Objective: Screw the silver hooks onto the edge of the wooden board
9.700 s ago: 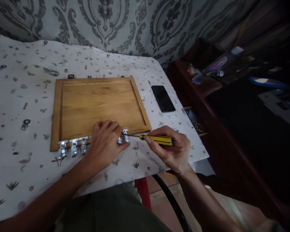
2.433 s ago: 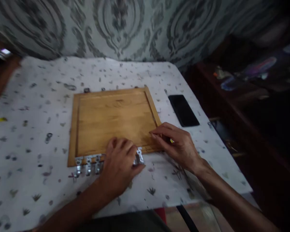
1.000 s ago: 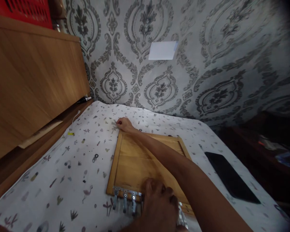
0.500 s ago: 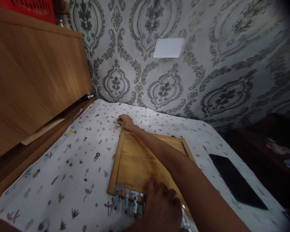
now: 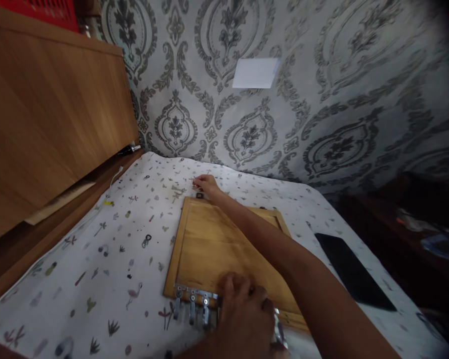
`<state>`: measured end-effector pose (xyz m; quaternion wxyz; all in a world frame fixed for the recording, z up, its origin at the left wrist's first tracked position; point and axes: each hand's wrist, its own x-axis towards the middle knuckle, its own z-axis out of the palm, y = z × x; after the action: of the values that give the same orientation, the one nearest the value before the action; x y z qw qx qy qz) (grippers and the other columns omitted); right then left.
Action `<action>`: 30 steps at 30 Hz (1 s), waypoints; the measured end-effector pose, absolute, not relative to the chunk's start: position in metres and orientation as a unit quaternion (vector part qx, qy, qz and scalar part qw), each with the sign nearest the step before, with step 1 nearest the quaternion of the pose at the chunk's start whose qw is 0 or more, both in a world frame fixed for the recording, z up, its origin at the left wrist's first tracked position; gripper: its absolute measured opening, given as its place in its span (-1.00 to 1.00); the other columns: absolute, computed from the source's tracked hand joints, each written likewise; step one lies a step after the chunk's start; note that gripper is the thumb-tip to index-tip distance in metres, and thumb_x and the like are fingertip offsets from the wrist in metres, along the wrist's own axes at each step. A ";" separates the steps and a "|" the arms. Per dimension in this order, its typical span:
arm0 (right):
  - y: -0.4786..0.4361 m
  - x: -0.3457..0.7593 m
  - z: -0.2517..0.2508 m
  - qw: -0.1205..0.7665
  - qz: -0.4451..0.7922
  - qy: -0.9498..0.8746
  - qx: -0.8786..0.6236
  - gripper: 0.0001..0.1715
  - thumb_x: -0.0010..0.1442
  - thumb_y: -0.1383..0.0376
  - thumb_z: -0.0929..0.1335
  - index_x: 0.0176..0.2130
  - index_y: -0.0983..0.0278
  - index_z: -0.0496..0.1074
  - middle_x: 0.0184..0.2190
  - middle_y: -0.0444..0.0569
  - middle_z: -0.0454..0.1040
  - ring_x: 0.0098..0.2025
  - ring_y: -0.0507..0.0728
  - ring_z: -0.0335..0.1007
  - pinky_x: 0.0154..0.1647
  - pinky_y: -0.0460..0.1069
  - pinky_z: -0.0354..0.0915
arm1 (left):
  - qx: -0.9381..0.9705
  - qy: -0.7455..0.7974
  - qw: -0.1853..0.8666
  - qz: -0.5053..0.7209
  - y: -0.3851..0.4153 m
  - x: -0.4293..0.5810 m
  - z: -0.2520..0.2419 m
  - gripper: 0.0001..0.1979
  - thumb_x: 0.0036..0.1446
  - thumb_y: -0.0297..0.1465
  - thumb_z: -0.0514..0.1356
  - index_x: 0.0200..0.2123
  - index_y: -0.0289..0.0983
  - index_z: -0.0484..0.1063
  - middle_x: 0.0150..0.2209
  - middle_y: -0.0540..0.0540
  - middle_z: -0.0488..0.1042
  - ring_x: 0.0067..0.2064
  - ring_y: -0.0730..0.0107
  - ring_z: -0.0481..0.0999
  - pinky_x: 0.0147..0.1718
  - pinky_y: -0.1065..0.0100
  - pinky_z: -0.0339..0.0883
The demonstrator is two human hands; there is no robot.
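A wooden framed board point(image 5: 205, 234) lies on the patterned white cloth. Along its lower edge runs a rail of metal hooks point(image 5: 192, 304), partly covered by my left hand point(image 5: 245, 309). That hand is bent over the edge, its fingers curled on the board's face; its grip underneath is hidden. My right arm crosses above the board. Beyond the top edge, my right hand point(image 5: 206, 183) is closed in a pinch, and whatever is between the fingertips is too small to name. Just below it, a small dark fitting point(image 5: 199, 195) shows at the board's top edge.
On the right of the cloth point(image 5: 108, 279) lies a flat black slab point(image 5: 353, 271). A wooden cabinet point(image 5: 56, 99) stands at the left, with a pale cable point(image 5: 115, 175) near its foot. Patterned wallpaper point(image 5: 175, 124) rises behind, bearing a white rectangle point(image 5: 256, 73).
My right hand has moved a little to the right along the board's top edge, uncovering the small dark fitting. My left hand stays on the lower edge. The view has shifted slightly.
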<state>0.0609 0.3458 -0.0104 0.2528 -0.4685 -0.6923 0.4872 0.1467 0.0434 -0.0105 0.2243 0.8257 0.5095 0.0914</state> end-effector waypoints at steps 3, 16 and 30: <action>0.335 0.084 -0.010 0.265 0.528 -0.667 -0.454 -0.56 0.37 0.14 0.40 0.16 0.28 0.41 0.13 0.08 0.47 0.05 0.22 0.50 0.04 0.21 0.50 | 0.828 0.505 0.223 0.098 0.044 0.145 -0.014 -0.43 0.04 -0.02 0.35 0.04 -0.23 0.58 0.05 -0.31 0.56 0.15 -0.19 0.44 0.29 -0.23 0.17; 0.200 0.238 0.032 0.375 0.585 -0.595 -0.405 -0.56 -0.16 0.04 0.63 -0.45 0.30 0.55 -0.57 -0.15 0.51 -0.58 -0.07 0.24 -0.57 -0.14 0.19 | 0.841 0.499 0.148 0.145 0.027 0.131 0.006 -0.64 0.24 -0.12 0.34 -0.06 -0.26 0.50 -0.04 -0.12 0.55 0.06 0.09 0.46 0.11 -0.06 0.29; 0.043 0.337 -0.005 0.391 0.552 -0.575 -0.461 -0.57 0.11 -0.02 0.54 -0.33 0.28 0.54 -0.44 -0.13 0.50 -0.42 -0.02 0.34 -0.36 -0.07 0.31 | 0.849 0.497 0.110 0.138 0.031 0.132 0.010 -0.75 0.18 -0.22 0.38 -0.22 -0.27 0.52 -0.18 -0.13 0.54 -0.03 0.00 0.47 0.03 -0.03 0.27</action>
<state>0.3371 0.0427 -0.0050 0.3914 -0.4605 -0.5749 0.5515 0.1322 0.0309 0.0099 0.1096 0.8495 0.4975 0.1376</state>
